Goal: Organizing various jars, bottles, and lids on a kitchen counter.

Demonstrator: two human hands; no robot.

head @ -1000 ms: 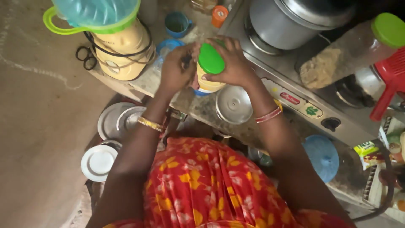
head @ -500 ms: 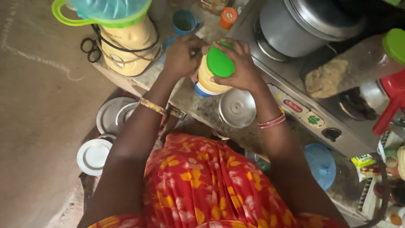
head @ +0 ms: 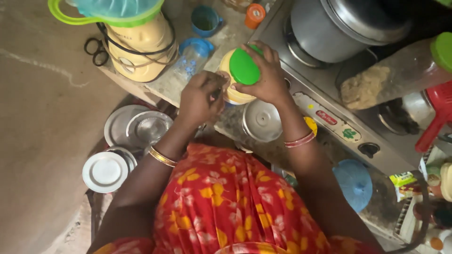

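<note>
My right hand [head: 268, 77] grips a round green lid [head: 243, 66], tilted over the mouth of a yellow jar [head: 231, 95] that stands at the counter's edge beside the stove. My left hand [head: 200, 97] is just left of the jar, almost touching it. Its fingers are pinched shut on a small dark utensil [head: 216, 94] that is mostly hidden. The jar's inside is out of sight behind both hands.
A yellow-based blender [head: 141, 47] with a green-rimmed jug stands left. Near it are a clear bottle [head: 190, 59], a blue cup [head: 205, 19] and an orange-capped bottle [head: 254, 14]. A steel lid [head: 262, 121], gas stove [head: 329, 110], big pot [head: 343, 23], steel plates [head: 136, 127] below.
My left hand has drawn back from the jar's mouth toward my body. My right hand still holds the green lid over the jar. The view has shifted slightly.
</note>
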